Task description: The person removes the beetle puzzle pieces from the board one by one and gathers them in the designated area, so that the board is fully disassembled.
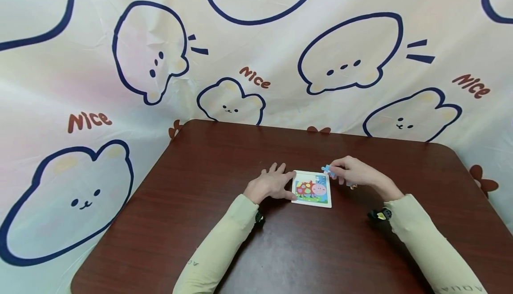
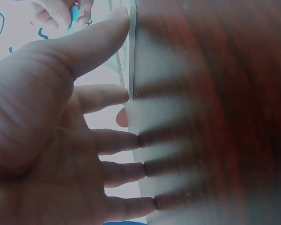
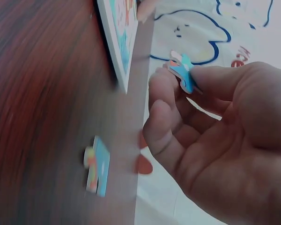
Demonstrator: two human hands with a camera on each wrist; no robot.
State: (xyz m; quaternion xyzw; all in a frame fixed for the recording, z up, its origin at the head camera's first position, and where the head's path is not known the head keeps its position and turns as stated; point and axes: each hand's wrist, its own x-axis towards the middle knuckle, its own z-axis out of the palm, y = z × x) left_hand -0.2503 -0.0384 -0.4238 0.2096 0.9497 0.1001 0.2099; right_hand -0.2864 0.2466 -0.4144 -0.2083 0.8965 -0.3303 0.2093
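A white-framed jigsaw board lies flat on the table, showing a pink cartoon pig's head and a red spotted body. Its upper left part is bare and pale. My left hand spreads its fingers beside the board, with thumb and index finger touching the left edge. Between thumb and fingertips my right hand pinches a small, mostly blue jigsaw piece, held above the table near the board's upper right corner. Another loose jigsaw piece, blue with yellow and red, rests on the tabletop by the right hand.
The dark reddish-brown table has rounded corners. Behind it and along the left hangs a pale curtain printed with bear outlines. Dark wrist devices are worn at both cuffs, the right one showing a yellow mark.
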